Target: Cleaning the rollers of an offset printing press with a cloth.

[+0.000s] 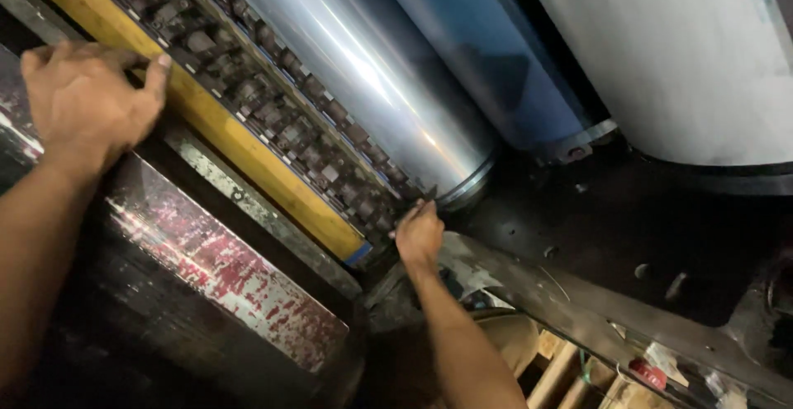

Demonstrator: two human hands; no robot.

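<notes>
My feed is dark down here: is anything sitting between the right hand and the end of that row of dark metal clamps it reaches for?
Nothing visible does. The right hand has its fingertips at the lower end of the clamp row, beside the shiny steel cylinder. The left hand rests apart, up on the yellow bar.

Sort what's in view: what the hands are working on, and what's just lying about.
In hand:
left hand on yellow bar
right hand at gripper row beside shiny cylinder

Lying about:
blue roller
white roller
red-stained plate
</notes>
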